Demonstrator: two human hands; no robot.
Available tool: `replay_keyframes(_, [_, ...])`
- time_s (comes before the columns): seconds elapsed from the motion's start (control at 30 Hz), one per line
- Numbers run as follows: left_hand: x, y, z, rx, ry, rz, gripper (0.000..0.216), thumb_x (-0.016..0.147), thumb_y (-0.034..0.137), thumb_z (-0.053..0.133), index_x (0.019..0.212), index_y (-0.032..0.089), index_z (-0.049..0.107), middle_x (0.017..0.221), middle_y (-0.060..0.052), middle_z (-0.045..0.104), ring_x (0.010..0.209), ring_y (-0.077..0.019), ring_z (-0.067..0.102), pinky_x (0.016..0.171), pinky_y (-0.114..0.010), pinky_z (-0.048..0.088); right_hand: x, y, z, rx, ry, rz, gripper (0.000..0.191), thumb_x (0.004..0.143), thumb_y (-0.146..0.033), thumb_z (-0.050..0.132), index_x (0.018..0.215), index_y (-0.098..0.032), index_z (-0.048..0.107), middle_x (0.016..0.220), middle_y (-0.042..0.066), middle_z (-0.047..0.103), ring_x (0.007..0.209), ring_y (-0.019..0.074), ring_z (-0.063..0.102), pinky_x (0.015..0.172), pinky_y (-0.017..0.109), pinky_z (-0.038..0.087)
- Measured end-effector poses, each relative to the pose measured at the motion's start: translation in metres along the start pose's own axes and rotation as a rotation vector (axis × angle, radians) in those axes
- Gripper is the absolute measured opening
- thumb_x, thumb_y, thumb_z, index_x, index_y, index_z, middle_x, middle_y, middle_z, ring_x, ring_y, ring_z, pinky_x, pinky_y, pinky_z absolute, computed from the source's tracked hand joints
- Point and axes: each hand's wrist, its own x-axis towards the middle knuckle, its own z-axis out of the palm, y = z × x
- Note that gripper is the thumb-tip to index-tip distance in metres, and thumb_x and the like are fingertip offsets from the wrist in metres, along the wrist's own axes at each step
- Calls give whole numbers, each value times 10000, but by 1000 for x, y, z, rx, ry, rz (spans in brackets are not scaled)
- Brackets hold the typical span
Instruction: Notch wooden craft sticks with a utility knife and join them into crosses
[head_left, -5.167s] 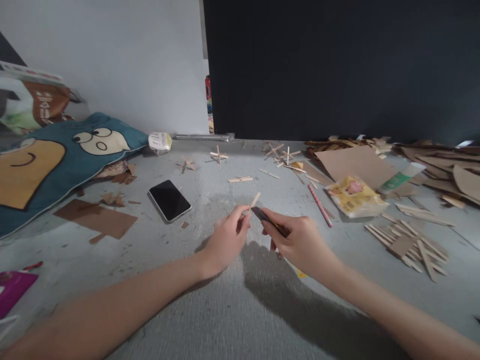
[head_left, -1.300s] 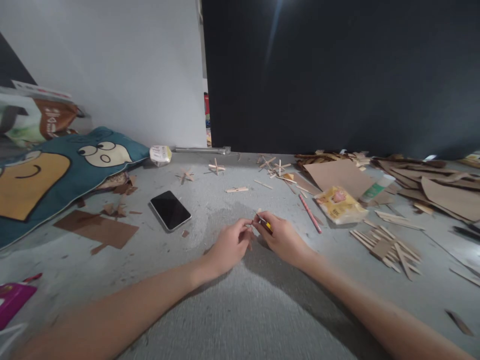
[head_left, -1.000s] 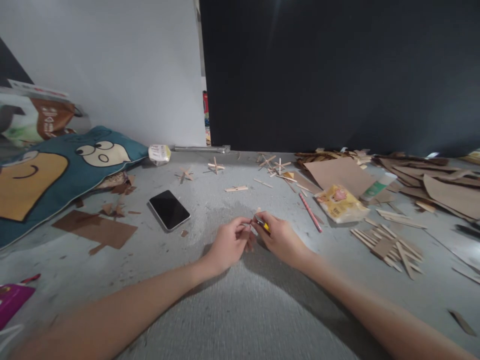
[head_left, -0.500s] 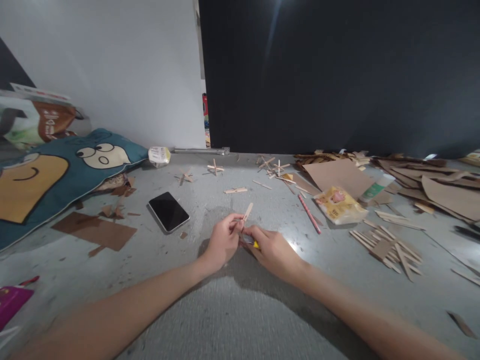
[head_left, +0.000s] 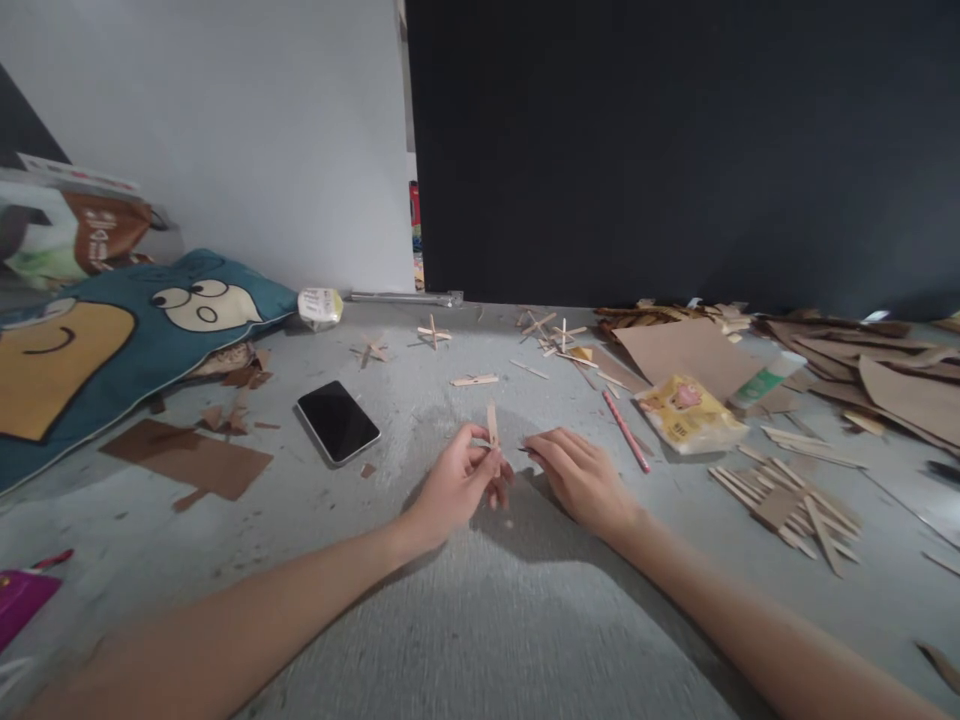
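At the middle of the table, my left hand (head_left: 459,480) is closed on a wooden craft stick (head_left: 492,420), which points up and away from me with a small slit in it. To the right, my right hand (head_left: 585,478) rests low with its fingers curled around a utility knife. Only the dark tip (head_left: 525,449) of the knife sticks out toward the stick; its handle is hidden under the palm. A gap separates the two hands. Beyond them lies another notched craft stick (head_left: 474,380), flat on the table.
A phone (head_left: 337,422) lies left, near a brown cardboard piece (head_left: 191,460) and a teal cushion (head_left: 169,350). Crossed-stick pieces (head_left: 433,332) stand at the back. Rightward are a pink pencil (head_left: 626,432), a yellow packet (head_left: 690,415), a glue stick (head_left: 769,378) and loose sticks (head_left: 791,500).
My right hand has drawn the knife away to the right, off the craft stick. The stick in my left hand now stands more upright. The view has shifted slightly.
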Motion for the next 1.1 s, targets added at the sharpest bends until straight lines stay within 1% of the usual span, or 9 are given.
replay_keyframes(0.07, [0, -1, 0, -26, -43, -14, 439, 911, 564, 653, 1023, 209, 420, 775, 5, 672, 533, -131, 656, 512, -249, 467, -2, -1, 0, 27, -14, 16, 232, 1029, -126, 448, 1185, -187, 607, 951, 92, 709, 841, 210, 659, 737, 322, 525])
replay_keyframes(0.17, [1, -3, 0, -52, -75, -35, 461, 892, 560, 685, 1035, 210, 420, 855, -17, 684, 563, -155, 698, 509, -261, 493, -2, -3, -1, 67, -15, 48, 279, 1022, -106, 447, 1229, -194, 612, 969, 93, 712, 864, 217, 666, 754, 339, 542])
replay_keyframes(0.3, [3, -3, -1, -50, -91, -30, 497, 883, 561, 697, 1117, 204, 442, 783, 8, 661, 545, -156, 686, 501, -256, 481, 0, -4, -2, 128, -13, 57, 342, 1031, -133, 450, 1322, -224, 604, 1016, 93, 719, 891, 215, 677, 776, 355, 561])
replay_keyframes(0.37, [3, -1, -1, -25, -79, -20, 476, 887, 571, 688, 1090, 190, 487, 752, 15, 644, 516, -127, 646, 497, -246, 454, 0, -5, -2, 163, -3, 47, 348, 1033, -142, 462, 1337, -228, 606, 1028, 93, 719, 900, 210, 677, 785, 353, 566])
replay_keyframes(0.43, [2, 1, -1, 0, -61, -21, 439, 896, 575, 673, 1015, 177, 529, 741, 16, 628, 505, -103, 613, 501, -240, 432, 0, -5, -1, 188, 20, 47, 338, 1031, -139, 477, 1330, -228, 610, 1022, 90, 715, 897, 207, 672, 785, 348, 566])
replay_keyframes(0.57, [1, 4, 0, 25, -32, -33, 386, 930, 550, 636, 914, 174, 549, 734, 9, 628, 529, -99, 609, 523, -242, 430, -2, -4, 1, 196, 35, 84, 321, 1031, -134, 483, 1302, -237, 618, 1015, 91, 697, 900, 211, 663, 788, 355, 570])
replay_keyframes(0.7, [0, 2, 0, 49, -28, -39, 359, 945, 523, 622, 913, 169, 571, 717, 4, 634, 529, -101, 604, 526, -243, 426, -4, -2, 3, 174, 45, 95, 298, 1028, -126, 483, 1261, -231, 635, 1008, 94, 691, 895, 214, 660, 783, 363, 574])
replay_keyframes(0.8, [1, 0, 0, 53, -19, -34, 354, 952, 519, 611, 920, 169, 569, 733, -3, 643, 534, -102, 611, 527, -242, 429, -3, -2, 3, 155, 14, 84, 295, 1030, -138, 480, 1260, -232, 639, 1008, 98, 699, 888, 219, 661, 775, 373, 575])
replay_keyframes(1.1, [1, -1, -2, 115, 36, -25, 410, 915, 584, 620, 875, 179, 565, 731, -8, 644, 511, -105, 590, 505, -241, 431, -1, -1, 3, 118, -43, 87, 319, 1028, -138, 452, 1274, -222, 638, 1006, 105, 704, 881, 225, 655, 765, 363, 574])
